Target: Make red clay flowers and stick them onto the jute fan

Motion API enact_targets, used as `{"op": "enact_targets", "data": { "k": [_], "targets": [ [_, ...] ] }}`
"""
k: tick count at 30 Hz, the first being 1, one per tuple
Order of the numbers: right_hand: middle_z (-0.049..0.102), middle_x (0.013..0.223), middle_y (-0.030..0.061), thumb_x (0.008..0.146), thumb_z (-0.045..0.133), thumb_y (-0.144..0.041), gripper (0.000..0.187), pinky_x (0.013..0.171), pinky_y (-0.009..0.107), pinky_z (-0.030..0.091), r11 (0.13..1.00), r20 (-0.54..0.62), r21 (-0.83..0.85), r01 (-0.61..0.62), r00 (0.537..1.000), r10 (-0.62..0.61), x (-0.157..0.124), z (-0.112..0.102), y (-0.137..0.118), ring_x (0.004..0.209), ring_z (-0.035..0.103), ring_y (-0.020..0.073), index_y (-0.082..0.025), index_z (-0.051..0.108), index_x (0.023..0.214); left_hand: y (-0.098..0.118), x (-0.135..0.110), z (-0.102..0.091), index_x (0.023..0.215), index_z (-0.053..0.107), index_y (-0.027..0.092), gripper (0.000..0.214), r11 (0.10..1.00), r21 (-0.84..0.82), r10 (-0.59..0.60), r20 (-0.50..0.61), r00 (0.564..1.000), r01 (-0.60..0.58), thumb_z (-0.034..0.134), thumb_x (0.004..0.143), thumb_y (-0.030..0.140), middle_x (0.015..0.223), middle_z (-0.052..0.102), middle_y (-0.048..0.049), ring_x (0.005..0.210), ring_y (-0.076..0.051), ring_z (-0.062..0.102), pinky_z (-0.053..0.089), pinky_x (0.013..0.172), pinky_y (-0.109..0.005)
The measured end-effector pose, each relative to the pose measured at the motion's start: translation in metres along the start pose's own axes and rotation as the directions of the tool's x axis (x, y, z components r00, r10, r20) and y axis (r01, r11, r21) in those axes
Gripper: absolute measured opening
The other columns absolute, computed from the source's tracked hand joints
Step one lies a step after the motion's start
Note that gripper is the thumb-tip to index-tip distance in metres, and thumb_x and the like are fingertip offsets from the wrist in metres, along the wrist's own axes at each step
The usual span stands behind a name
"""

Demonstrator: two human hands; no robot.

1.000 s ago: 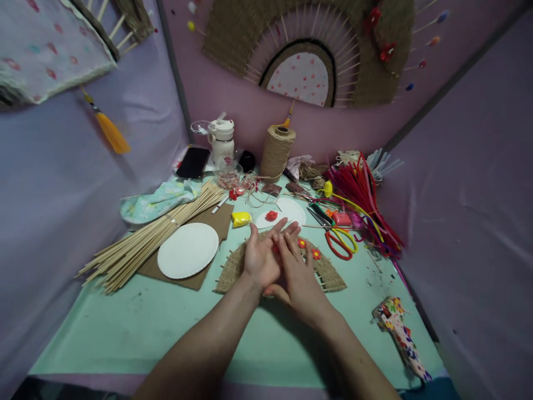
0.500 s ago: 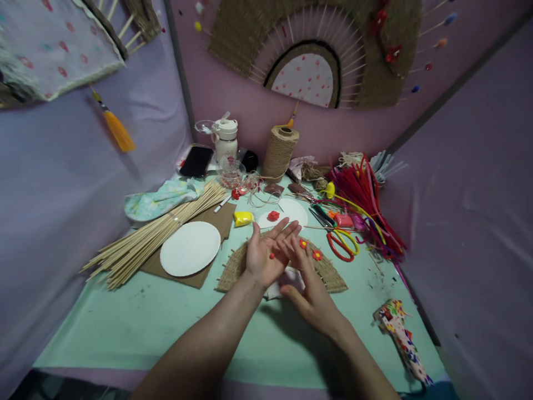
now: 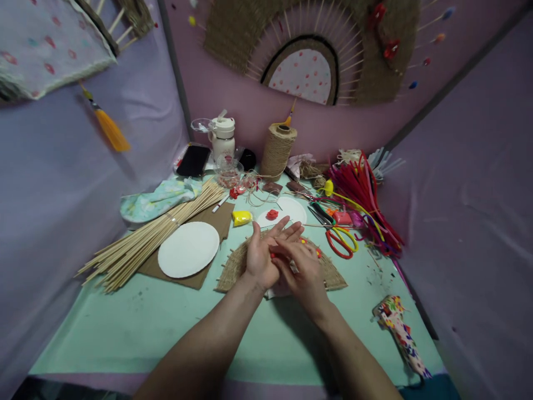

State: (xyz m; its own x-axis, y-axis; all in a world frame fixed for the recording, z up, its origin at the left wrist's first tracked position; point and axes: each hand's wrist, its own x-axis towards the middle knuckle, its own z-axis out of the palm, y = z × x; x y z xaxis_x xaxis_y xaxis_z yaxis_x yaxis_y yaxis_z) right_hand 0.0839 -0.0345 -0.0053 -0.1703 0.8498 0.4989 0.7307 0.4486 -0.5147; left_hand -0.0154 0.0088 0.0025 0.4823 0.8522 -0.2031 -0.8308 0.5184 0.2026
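Note:
Palm up, my left hand (image 3: 260,260) lies open with its fingers stretched out above a woven fan (image 3: 231,272) of brown twine. A small red clay ball (image 3: 273,255) rests on that palm. The thumb and fingertips of my right hand (image 3: 307,273) close in a pinch on the ball. Red flowers with yellow centres, one being a clay flower (image 3: 318,253), sit on the fan, partly behind the right hand. Beyond the fingers, a lump of red clay (image 3: 272,214) lies on a white paper plate (image 3: 296,209).
Bamboo sticks (image 3: 154,239) and another white plate (image 3: 188,250) lie left on cardboard. Yellow clay (image 3: 242,218), a twine spool (image 3: 278,153) and a white bottle (image 3: 224,139) stand behind. Scissors (image 3: 339,244), pipe cleaners (image 3: 360,194) and a patterned glue gun (image 3: 402,333) are to the right.
My right hand has moved left and its fingers have closed from a spread pose into a pinch at the red clay ball on the left palm. My left hand has stayed put.

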Motion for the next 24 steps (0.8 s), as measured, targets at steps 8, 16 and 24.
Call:
{"op": "enact_targets", "data": {
  "k": [8,16,24],
  "targets": [
    [0.074,0.097,0.0055,0.086,0.066,-0.030,0.036,0.094,0.044,0.049,0.925,-0.261,0.280,-0.259,0.906,0.332,0.021,-0.030,0.024,0.094,0.069,0.0216,-0.023,0.060,0.120,0.005,0.006,-0.004,0.093,0.064,0.016,0.037,0.905,0.255,0.402,-0.248,0.881,-0.341,0.048,0.090,0.049,0.088,0.066,-0.0068,0.085,-0.016,0.064,0.046,0.082,-0.028],
    [0.074,0.096,0.0068,0.082,0.067,-0.028,0.038,0.090,0.039,0.053,0.755,-0.185,0.596,-0.273,0.868,0.460,0.046,-0.026,0.067,0.094,0.070,0.0194,-0.019,0.058,0.118,0.010,0.010,-0.006,0.082,0.062,0.017,0.019,0.805,0.361,0.583,-0.328,0.744,-0.471,0.062,0.076,0.035,0.080,0.059,-0.0002,0.074,-0.010,0.056,0.041,0.072,-0.024],
    [0.074,0.101,0.0056,0.087,0.053,-0.017,0.036,0.083,0.033,0.055,0.864,0.080,0.332,-0.379,0.924,0.374,0.026,0.002,0.068,0.091,0.069,0.0165,-0.022,0.058,0.123,0.005,0.013,-0.012,0.084,0.062,0.017,0.015,0.837,0.401,0.515,-0.349,0.783,-0.372,0.067,0.072,0.025,0.078,0.060,-0.0001,0.071,-0.010,0.056,0.041,0.069,-0.024]
  ]
}}
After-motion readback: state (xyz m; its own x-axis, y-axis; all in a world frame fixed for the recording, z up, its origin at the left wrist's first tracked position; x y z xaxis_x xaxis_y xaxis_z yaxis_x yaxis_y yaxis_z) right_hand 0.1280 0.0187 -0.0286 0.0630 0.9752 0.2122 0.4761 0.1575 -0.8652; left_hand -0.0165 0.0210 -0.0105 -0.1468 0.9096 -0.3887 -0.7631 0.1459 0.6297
